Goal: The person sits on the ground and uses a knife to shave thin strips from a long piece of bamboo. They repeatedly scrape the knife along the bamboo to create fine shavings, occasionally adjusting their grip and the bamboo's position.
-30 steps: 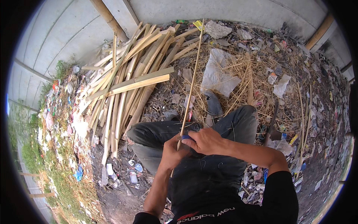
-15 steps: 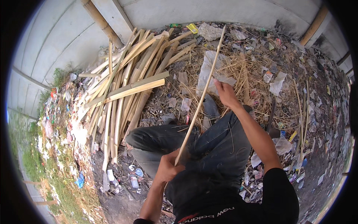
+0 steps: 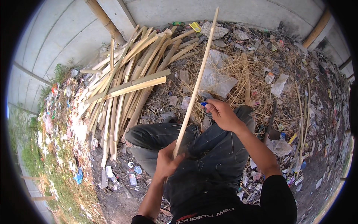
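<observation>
A long, pale bamboo strip (image 3: pixel 198 80) slants up and away from my lap, its far tip near the wall. My left hand (image 3: pixel 166 161) is wrapped round its lower part, close to my thigh. To the right of the strip, my right hand (image 3: pixel 223 113) is closed on a small blue object (image 3: pixel 203 105) that pokes out by the thumb; the rest of it is hidden in the fingers. I cannot tell whether the blue object touches the strip. My legs (image 3: pixel 164 140) are folded under the work, with thin curled shavings on the trousers.
A large pile of split bamboo strips (image 3: pixel 128 87) lies at the left. Dry shavings (image 3: pixel 257 80) and a clear plastic sheet (image 3: pixel 220 80) cover the litter-strewn ground ahead. A dark, flat blade-like piece (image 3: pixel 270 121) rests right of my knee. A pale panel wall (image 3: pixel 220 13) stands behind.
My right hand has come nearer and slightly left, showing the blue object in it. The strip's far end has shifted left and farther up, while my left hand stays near the same spot.
</observation>
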`<state>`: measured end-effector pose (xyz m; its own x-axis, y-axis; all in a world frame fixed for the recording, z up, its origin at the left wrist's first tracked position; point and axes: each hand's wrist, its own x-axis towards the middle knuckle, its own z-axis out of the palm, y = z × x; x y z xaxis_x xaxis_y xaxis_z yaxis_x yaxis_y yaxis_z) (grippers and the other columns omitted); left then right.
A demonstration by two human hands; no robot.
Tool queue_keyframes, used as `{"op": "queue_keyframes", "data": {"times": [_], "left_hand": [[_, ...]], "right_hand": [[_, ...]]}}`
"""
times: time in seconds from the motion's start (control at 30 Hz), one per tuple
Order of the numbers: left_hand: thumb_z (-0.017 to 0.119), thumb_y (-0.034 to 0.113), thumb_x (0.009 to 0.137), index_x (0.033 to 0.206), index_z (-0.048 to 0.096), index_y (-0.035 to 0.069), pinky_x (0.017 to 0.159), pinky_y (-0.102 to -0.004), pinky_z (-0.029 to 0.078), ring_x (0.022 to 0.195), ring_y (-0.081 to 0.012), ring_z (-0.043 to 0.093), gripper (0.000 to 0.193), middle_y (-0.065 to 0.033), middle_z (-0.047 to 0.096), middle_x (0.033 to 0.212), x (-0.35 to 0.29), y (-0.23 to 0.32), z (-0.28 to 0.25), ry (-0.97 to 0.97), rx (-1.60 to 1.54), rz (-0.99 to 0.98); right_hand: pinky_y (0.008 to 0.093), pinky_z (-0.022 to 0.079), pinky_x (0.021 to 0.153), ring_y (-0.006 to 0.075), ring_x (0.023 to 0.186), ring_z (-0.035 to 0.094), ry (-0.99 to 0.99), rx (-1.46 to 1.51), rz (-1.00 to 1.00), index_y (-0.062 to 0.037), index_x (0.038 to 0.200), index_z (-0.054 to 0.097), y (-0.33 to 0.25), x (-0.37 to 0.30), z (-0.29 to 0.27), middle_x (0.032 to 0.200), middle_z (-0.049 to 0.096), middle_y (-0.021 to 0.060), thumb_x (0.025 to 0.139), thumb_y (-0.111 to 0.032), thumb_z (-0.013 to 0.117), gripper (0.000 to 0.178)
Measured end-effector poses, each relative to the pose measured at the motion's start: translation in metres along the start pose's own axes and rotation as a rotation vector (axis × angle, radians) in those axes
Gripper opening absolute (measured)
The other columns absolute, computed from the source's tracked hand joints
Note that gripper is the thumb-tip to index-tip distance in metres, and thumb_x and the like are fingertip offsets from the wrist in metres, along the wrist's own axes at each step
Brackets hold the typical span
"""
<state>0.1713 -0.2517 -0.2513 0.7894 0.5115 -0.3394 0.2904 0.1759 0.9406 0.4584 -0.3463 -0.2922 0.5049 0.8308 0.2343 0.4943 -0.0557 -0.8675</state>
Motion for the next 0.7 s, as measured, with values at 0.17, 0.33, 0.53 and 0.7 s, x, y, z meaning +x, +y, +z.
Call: {"op": "queue_keyframes", "data": {"times": [0.17,0.33,0.53,0.7], "left_hand": [[0.073,-0.003,0.087,0.147,0.058,-0.007,0.072,-0.0215,0.043,0.086,-0.0031,0.054,0.062,0.0019,0.064,0.102,0.0,0.007,-0.002,-0.049,-0.083,-0.025],[0.074,-0.001,0.086,0.148,0.059,-0.003,0.06,-0.0239,0.035,0.067,-0.0037,0.049,0.063,0.0052,0.058,0.081,0.001,0.01,-0.007,-0.107,-0.094,-0.11],[0.076,-0.001,0.086,0.149,0.057,-0.004,0.076,-0.0264,0.05,0.088,-0.0094,0.063,0.065,-0.0035,0.07,0.105,0.004,0.002,-0.011,-0.143,-0.072,-0.177],[0.077,-0.002,0.084,0.15,0.056,-0.004,0.07,-0.0239,0.047,0.084,-0.0072,0.059,0.07,0.0,0.067,0.099,0.012,0.008,-0.008,-0.149,-0.105,-0.204]], "right_hand": [[0.0484,0.045,0.062,0.0419,0.063,0.059,-0.047,-0.09,0.088,0.0007,0.1,0.069,-0.017,0.012,0.002,0.067,0.059,0.0218,0.111,-0.039,0.056,0.043],[0.0486,0.048,0.064,0.0433,0.067,0.064,-0.174,-0.125,0.205,-0.0009,0.097,0.072,-0.036,0.013,0.003,0.069,0.063,0.0213,0.111,-0.045,0.054,0.05],[0.0487,0.051,0.067,0.0388,0.069,0.069,-0.228,-0.045,0.236,-0.0017,0.097,0.075,-0.052,0.002,0.01,0.07,0.067,0.0215,0.11,-0.049,0.052,0.054],[0.0489,0.051,0.065,0.0401,0.066,0.068,-0.214,-0.1,0.105,0.0026,0.094,0.072,-0.053,-0.019,0.031,0.067,0.064,0.0214,0.11,-0.05,0.052,0.058]]}}
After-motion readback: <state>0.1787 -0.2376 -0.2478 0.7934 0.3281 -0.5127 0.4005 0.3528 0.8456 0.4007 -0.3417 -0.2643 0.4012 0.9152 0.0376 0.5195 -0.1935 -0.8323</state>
